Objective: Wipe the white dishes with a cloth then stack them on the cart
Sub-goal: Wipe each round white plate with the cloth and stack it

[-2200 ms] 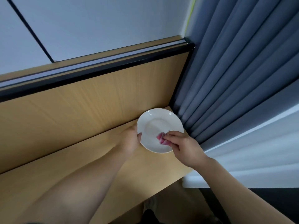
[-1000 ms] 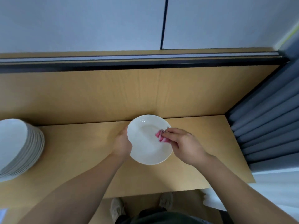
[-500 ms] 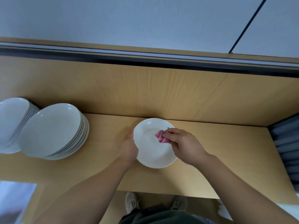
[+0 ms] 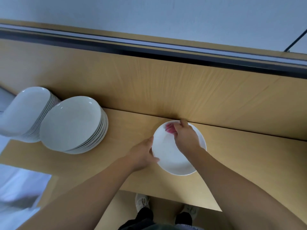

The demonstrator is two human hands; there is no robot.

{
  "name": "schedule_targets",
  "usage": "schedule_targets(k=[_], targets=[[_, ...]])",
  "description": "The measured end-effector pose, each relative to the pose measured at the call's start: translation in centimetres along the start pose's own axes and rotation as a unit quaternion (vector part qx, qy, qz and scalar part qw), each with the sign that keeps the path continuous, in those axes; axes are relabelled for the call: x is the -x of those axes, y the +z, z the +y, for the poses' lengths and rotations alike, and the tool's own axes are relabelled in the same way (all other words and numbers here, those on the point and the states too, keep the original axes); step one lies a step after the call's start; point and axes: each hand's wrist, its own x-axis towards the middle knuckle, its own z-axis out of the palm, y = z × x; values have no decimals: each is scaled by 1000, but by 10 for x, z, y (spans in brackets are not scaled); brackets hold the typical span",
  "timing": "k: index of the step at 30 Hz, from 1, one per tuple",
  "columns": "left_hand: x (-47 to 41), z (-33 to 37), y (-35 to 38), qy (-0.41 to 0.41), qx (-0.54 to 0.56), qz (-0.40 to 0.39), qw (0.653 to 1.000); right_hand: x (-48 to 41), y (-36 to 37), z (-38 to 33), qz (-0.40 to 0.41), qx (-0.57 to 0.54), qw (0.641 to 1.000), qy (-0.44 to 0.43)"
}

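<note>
A white dish (image 4: 172, 160) lies low over a wooden surface (image 4: 240, 155), just in front of the upright back panel (image 4: 166, 88), as a person wipes it. The right hand (image 4: 186, 136) pinches a bunched pink cloth (image 4: 170, 127) against the dish's far rim, while the left hand (image 4: 142, 153) grips the near-left edge to steady it. Two stacks of white dishes, a nearer stack (image 4: 73, 123) and a farther stack (image 4: 28, 112), stand well to the left. The wiping step appears to be under way. Next, the cloth likely needs to sweep the rest of the face before the dish is carried to its pile, with a firm grip on the rim.
</note>
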Motion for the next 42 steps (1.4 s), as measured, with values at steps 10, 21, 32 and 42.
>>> schedule_targets(k=[10, 21, 32, 42], targets=[[-5, -2, -11, 38, -70, -13, 997, 5, 36, -33, -43, 73, 995, 48], [-11, -6, -13, 37, -121, -17, 992, 59, 34, -22, -69, 68, 966, -239], [-9, -6, -14, 64, -196, 18, 978, 38, -29, 10, -222, 149, 899, -347], [-14, -13, -3, 280, -324, -11, 904, -19, -24, 9, -126, 293, 865, -386]])
